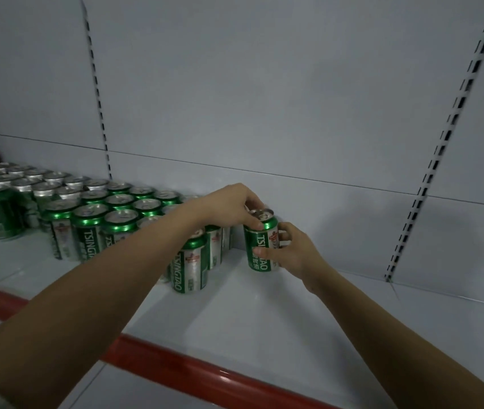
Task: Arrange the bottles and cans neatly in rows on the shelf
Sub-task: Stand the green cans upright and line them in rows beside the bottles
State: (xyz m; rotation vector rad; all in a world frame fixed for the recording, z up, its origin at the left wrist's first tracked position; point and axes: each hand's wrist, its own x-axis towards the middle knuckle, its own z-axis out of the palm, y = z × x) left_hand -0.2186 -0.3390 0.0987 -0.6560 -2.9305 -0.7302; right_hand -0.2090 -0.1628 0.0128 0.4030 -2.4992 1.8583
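Here, both hands settle one green can into place at the right end of the rows.

From the left: a packed block of green cans (93, 214) stands in rows on the white shelf (264, 314), too many and too hidden to count exactly, perhaps two dozen tops showing. The left hand (229, 205) pinches the rim of one separate can (261, 243), upright near the back wall, just right of the block; the right hand (290, 252) clamps its side. It looks rigid, smooth, likely full and weighty; gripping the body seems safest. No bottles visible.
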